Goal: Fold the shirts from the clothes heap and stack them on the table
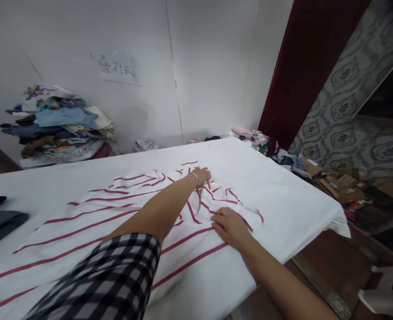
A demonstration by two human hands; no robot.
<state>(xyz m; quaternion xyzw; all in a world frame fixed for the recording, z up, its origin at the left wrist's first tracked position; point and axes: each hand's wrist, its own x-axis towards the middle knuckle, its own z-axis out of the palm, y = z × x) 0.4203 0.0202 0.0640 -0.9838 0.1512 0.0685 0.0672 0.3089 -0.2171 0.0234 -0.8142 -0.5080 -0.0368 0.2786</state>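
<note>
A white shirt with thin red stripes (99, 221) lies spread over the white-covered table (283, 200). Its far right part is bunched into creases, while the near left part lies flatter. My left hand (201, 176), with a thin bracelet at the wrist, reaches across and rests on the creased cloth, fingers apart. Closer to me and to the right, my right hand (230, 226) lies on the shirt near its right side, with fingers spread and slightly bent. Under both palms the cloth is hidden.
A tall pile of folded clothes (66, 118) stands behind the table at left. Dark garments (3, 224) lie on its left end. More clothes (258, 138) sit past the far right corner, with cardboard boxes (344, 182) beyond. A handwritten paper sign (119, 68) hangs on the wall.
</note>
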